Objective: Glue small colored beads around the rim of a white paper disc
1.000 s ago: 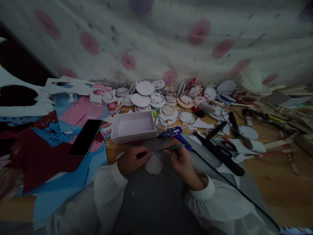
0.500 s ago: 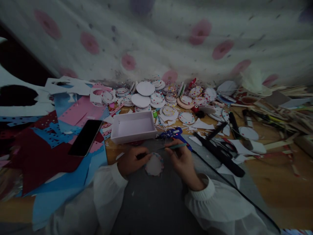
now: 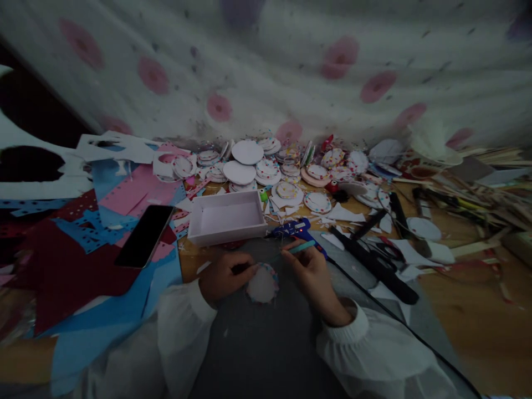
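Observation:
A small white disc (image 3: 262, 284) with a pink and blue dotted rim lies on the grey mat (image 3: 257, 343) in front of me. My left hand (image 3: 228, 275) pinches the upper left of its rim between thumb and fingers. To the right, my right hand (image 3: 310, 271) is closed around a thin teal stick-like tool (image 3: 302, 247), whose narrow end points left, above the disc. I cannot make out whether anything is at its tip. Just beyond my right hand lies a blue glue gun (image 3: 291, 226) with a small red light lit.
Behind the hands stands a white open box (image 3: 228, 215). A phone (image 3: 145, 235) lies on coloured sheets at left. Stacked decorated discs (image 3: 266, 169) line the back. At right are a black rod-like object (image 3: 376, 266), scissors (image 3: 386, 250) and the glue gun's cord (image 3: 374, 299).
The teal tool has tilted a little, and more of its back end shows. My left hand keeps its pinch on the disc, and the view has shifted very slightly.

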Available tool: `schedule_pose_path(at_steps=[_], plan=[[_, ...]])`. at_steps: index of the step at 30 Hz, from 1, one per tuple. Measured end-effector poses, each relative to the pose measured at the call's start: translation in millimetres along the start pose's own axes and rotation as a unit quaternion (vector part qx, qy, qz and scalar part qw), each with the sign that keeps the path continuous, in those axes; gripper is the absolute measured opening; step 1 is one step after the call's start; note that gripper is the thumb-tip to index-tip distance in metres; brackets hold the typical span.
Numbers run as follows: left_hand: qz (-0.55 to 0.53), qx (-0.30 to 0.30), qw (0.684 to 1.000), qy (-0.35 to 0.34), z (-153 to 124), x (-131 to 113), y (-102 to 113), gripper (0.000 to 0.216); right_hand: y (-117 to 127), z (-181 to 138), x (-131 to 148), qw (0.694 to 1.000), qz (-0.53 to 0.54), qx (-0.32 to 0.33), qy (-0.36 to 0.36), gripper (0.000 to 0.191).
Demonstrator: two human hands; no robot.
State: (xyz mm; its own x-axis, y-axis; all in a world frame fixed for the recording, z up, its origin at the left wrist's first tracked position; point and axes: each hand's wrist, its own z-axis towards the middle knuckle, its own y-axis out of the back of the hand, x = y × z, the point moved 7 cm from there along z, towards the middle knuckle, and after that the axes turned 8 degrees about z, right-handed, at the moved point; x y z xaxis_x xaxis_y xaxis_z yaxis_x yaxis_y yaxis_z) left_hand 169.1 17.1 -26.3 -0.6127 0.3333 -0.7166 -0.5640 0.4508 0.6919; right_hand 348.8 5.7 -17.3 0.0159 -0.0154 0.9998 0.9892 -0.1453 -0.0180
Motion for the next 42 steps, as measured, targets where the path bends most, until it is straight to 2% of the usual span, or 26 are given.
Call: schedule_pose_path(at_steps=[8, 23, 32, 38, 42], plan=[[-0.015, 0.002, 1.0, -0.008, 1.6, -5.6, 2.9, 0.03, -0.7, -1.1, 3.0, 1.0, 0.009, 0.003, 0.017, 0.025], [0.002, 0.006, 1.0, -0.006, 0.8, -1.8, 0.4, 0.028, -2.4, -2.2, 5.6, 0.999, 0.024, 0.001, 0.025, 0.026], [0.003, 0.017, 1.0, -0.004, 0.5, -1.9, 0.5, 0.031, -2.2, -2.8, 6.1, 0.999, -0.005, -0.01, 0.041, 0.025], [0.003, 0.016, 1.0, 0.001, 0.8, 0.7, -0.8, 0.031, -1.7, -2.4, 4.8, 0.999, 0.007, -0.004, 0.037, 0.026], [-0.005, 0.014, 1.0, -0.01, 1.5, -1.6, -0.3, 0.03, -2.8, -1.8, 1.8, 1.0, 0.006, 0.011, 0.008, 0.029]])
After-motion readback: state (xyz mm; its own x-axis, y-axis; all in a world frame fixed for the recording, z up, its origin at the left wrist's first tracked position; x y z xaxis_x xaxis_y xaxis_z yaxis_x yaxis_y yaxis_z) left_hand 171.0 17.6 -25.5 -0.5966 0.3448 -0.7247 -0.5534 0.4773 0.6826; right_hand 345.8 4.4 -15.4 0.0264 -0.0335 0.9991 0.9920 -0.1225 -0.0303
